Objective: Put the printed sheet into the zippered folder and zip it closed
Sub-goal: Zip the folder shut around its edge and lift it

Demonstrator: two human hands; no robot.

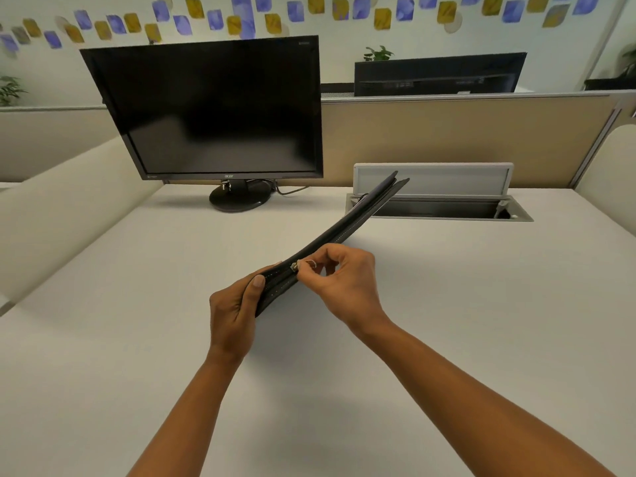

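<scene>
Only legible text: brand logo "acer" (229,176), small pale letters, centre of lower bezel of the black monitor (206,111) on the worktop. Tiny mark at that bezel's top-right corner (303,43) and another at bottom-left (152,176): too small to read. Second monitor (437,75) beyond the partition (447,139) shows its back w/ a row of small pale markings, blurred, can't be read.
</scene>
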